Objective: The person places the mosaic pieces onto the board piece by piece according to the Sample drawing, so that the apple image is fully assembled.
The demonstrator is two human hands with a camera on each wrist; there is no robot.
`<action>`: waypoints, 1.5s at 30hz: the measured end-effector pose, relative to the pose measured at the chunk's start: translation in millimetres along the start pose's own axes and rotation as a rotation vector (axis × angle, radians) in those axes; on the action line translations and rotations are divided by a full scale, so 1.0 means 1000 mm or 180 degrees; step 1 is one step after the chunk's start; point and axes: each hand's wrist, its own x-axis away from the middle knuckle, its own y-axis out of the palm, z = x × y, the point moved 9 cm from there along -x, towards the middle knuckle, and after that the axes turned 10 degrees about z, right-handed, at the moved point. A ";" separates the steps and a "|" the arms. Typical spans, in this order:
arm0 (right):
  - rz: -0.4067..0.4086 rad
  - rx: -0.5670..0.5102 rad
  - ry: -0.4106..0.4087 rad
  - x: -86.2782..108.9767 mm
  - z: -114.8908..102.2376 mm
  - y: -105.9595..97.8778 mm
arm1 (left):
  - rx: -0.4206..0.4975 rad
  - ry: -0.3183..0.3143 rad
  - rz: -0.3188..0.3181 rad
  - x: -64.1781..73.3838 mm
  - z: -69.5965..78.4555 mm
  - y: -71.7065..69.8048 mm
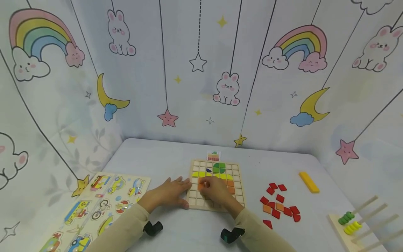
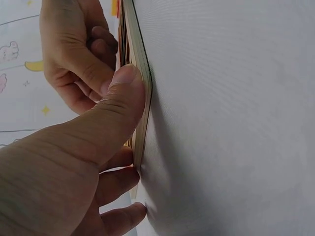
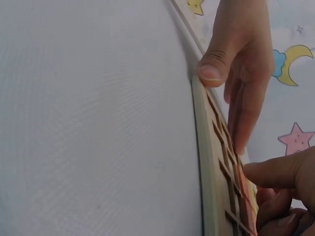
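Observation:
A wooden grid board (image 1: 195,202) lies on the table with yellow, green and orange tiles in its cells. Beside its left edge is my left hand (image 1: 170,192), fingers spread and mostly straight; its thumb (image 2: 125,81) touches the near left corner. My right hand (image 1: 218,190) is over the board, fingers bent, thumb and fingertips at an orange tile (image 1: 200,187) in the left part of the orange rows. Those fingers largely hide the tile from above. In the right wrist view, one fingertip (image 3: 251,169) touches the orange row. A small dark blue piece (image 1: 209,170) sits near the green tiles.
Behind the board is a small picture card (image 1: 213,156). Several loose red tiles (image 1: 276,214) and a few orange ones lie to the right, before a yellow bar (image 1: 309,182). A vehicle puzzle (image 1: 118,198) lies left; a peg stand (image 1: 340,227) with rings stands near right.

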 end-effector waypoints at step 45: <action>0.0781 -0.0357 0.1782 0.126 0.194 -0.194 | -0.0058 0.0005 -0.0027 0.002 0.005 -0.002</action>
